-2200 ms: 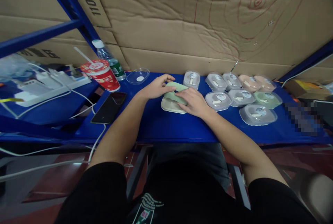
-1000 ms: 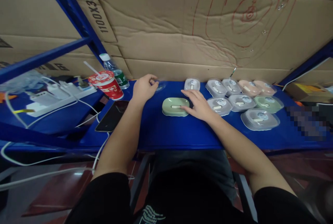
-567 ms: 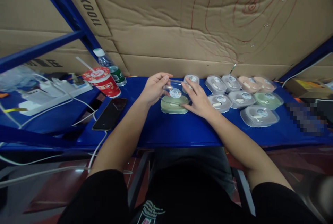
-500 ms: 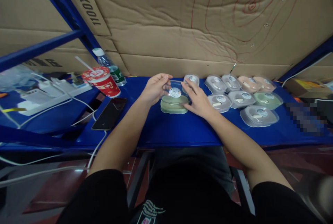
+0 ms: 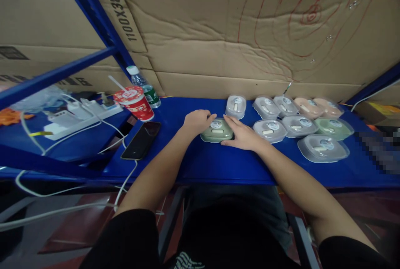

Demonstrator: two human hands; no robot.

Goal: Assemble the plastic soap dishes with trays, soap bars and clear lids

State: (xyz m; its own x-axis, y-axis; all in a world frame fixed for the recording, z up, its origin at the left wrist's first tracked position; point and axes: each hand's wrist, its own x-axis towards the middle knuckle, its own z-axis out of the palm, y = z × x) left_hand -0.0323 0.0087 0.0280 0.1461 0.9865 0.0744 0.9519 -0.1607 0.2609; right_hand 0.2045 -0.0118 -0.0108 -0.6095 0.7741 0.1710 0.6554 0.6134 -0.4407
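Observation:
A small green box (image 5: 216,137) with a clear lid lies on the blue table in front of me. A round label and a pale oblong piece show on the lid. My left hand (image 5: 199,122) is closed at the box's left rear edge, fingers curled over the lid. On the other side my right hand (image 5: 242,133) grips the right end, its fingers at the back and its thumb at the front. The lid now sits down on the base; whether it is latched cannot be made out. Behind my right hand stands a grey lidded box (image 5: 236,107).
Several similar boxes, grey, peach and a green one (image 5: 334,128), stand to the right. At the left are a phone (image 5: 141,140), a red paper cup (image 5: 137,104) with a straw, a water bottle (image 5: 150,91) and a power strip (image 5: 84,116) with cables. Cardboard (image 5: 193,60) closes off the back.
The clear lid, tilted up in my left hand before, has come down onto the green base. My left hand has lowered and curled over its edge. The whole view has shifted slightly.

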